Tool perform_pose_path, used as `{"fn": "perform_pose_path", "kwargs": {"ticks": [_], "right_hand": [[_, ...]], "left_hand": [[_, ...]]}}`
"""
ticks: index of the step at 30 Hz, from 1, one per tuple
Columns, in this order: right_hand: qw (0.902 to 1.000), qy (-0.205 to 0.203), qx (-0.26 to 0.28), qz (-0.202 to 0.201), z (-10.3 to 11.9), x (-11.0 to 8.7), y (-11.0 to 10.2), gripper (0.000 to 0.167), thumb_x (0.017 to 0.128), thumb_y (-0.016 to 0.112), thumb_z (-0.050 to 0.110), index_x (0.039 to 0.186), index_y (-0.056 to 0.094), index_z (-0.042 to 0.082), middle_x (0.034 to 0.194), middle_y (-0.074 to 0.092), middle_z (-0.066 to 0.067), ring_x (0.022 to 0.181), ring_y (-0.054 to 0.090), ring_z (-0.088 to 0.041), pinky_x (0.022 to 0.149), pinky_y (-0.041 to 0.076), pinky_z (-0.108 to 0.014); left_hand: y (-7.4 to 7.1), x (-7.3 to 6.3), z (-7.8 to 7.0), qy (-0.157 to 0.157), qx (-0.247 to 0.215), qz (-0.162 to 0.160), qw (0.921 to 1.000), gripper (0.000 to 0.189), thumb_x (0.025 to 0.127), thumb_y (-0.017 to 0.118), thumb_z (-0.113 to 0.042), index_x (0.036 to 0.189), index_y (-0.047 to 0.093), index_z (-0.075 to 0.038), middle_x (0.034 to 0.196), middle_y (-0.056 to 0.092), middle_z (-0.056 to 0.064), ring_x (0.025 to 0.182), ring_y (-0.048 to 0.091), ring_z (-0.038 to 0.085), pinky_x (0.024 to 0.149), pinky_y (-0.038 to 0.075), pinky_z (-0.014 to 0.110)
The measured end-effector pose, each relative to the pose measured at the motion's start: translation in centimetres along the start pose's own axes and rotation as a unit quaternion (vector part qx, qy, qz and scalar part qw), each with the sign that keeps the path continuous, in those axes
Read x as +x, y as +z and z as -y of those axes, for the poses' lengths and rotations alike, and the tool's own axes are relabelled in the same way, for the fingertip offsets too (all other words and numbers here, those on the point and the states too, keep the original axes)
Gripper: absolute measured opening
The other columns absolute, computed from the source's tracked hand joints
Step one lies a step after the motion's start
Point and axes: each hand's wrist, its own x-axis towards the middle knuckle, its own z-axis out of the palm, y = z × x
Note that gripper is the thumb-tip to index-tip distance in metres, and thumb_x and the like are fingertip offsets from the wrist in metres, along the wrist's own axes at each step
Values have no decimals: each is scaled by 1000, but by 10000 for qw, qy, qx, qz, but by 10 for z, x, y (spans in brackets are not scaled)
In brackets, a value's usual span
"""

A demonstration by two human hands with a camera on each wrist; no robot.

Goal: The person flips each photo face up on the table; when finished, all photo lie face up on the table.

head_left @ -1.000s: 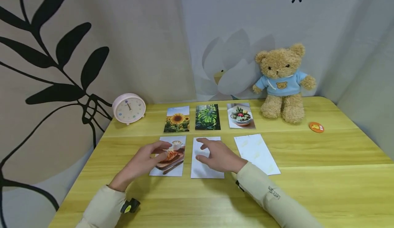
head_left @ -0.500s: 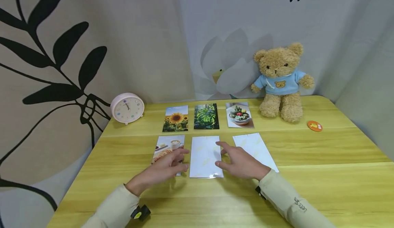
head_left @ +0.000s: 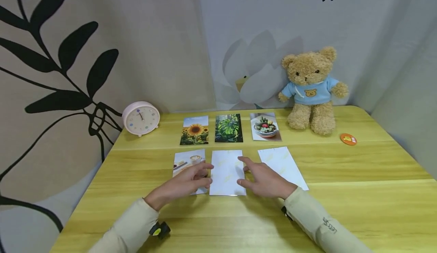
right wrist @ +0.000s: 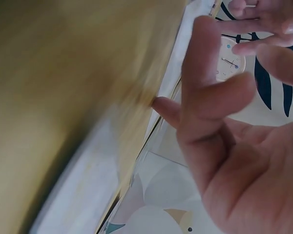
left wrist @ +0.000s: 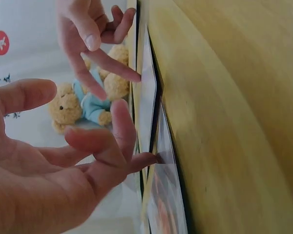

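In the head view, my left hand lies over a photo card of a coffee cup and croissant, covering its lower part. Its fingertips reach the left edge of a white card. My right hand is at that card's right edge, thumb and fingers spread. Both hands have relaxed, partly bent fingers and grip nothing. In the left wrist view, a fingertip of the left hand touches the photo card. The right wrist view shows the right hand with one fingertip against a white card's edge. A second white card lies tilted beyond the right hand.
Behind, a row holds the sunflower card, the green leaf card and the succulent bowl card. A pink clock stands back left. A teddy bear and an orange disc are on the right.
My left hand has moved right across the photo card to the white card's left edge. My right hand has drawn right, off the white card's middle. The photo card has turned slightly.
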Motion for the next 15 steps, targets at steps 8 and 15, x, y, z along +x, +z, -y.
{"fn": "perform_pose_path", "kwargs": {"ticks": [8, 15], "right_hand": [[9997, 144, -175, -117, 1, 1, 0, 71, 98, 65, 29, 155, 32, 5, 130, 68, -17, 125, 62, -34, 111, 44, -51], [9997, 158, -124, -132, 1, 1, 1, 70, 97, 66, 28, 154, 34, 4, 130, 68, -17, 125, 62, -34, 110, 45, -51]], "left_hand": [[-10, -2, 1, 347, 939, 192, 9948, 46, 104, 53, -26, 143, 49, -1, 146, 54, 23, 137, 50, 43, 110, 43, 58], [-7, -4, -2, 536, 1495, -155, 9872, 41, 104, 54, -24, 139, 55, -3, 129, 65, 20, 113, 65, 33, 92, 53, 48]]}}
